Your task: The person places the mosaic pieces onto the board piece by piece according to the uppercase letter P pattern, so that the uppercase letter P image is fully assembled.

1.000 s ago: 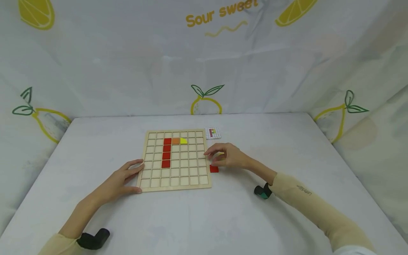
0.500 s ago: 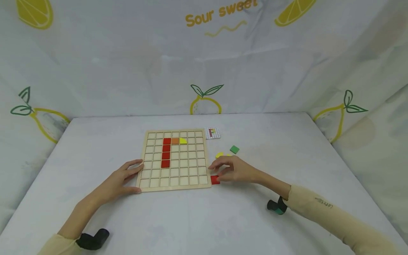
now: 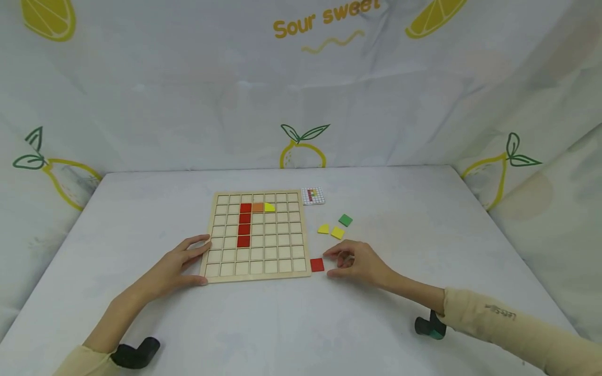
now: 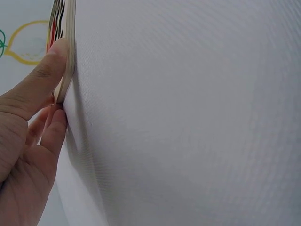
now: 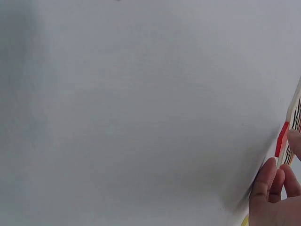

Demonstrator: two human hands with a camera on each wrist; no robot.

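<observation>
A wooden grid board lies flat, a column of red tiles set in its cells. An orange tile and a yellow tile with one curved edge continue its upper row. My left hand rests against the board's left edge, thumb by the near corner; the left wrist view shows its thumb on that edge. Just right of the board lies a loose red tile. My right hand is beside this tile, fingers loosely bent with a gap between thumb and forefinger, holding nothing.
Behind the right hand lie a green tile, a yellow square tile and a curved yellow tile. A small pattern card sits by the board's far right corner. A white cloth covers the table.
The loose red tile has shifted nearer along the board's right side. My right hand has drawn nearer and rightward, off that tile, uncovering the green and yellow tiles. My left hand stays put.
</observation>
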